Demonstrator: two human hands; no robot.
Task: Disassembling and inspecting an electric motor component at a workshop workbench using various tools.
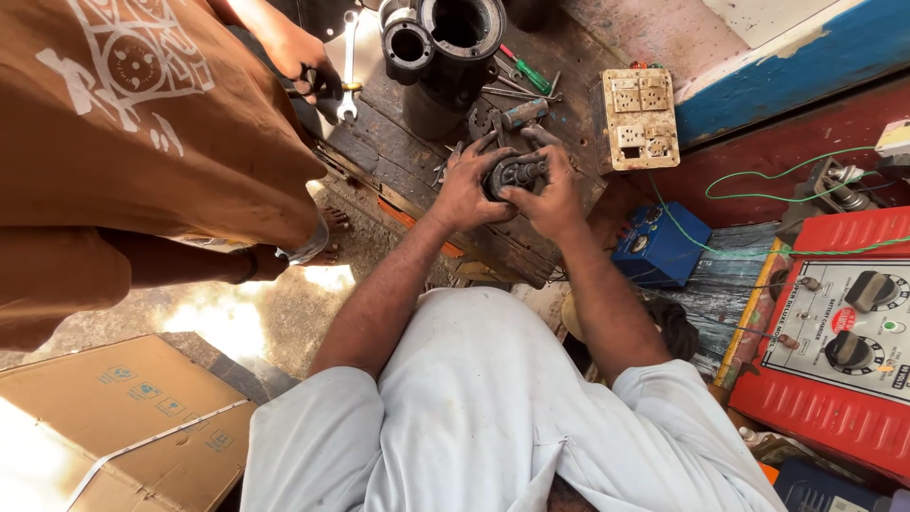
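Both hands are clamped on the dark round metal part (515,174) — left hand (466,185) cupping its left side, right hand (555,194) over its right, neither nearer. It sits low over the worn wooden table (398,142), wrists bent inward, forearms converging. Beyond stands a black cylindrical housing (445,47); a co-worker's hand (301,59) holds a spanner (349,66).

Both hands crowd the middle of the dark, worn wooden workbench (398,161), closed round a small black round metal part (515,173). Just beyond them a tall black metal cylinder housing (445,47) blocks the far side, with a green-handled screwdriver (527,71) and loose metal tools lying beside it. A grimy cream socket board (638,118) hems the right. On the left, another person's hand (301,62) holds a silver spanner (349,66) over the bench edge.
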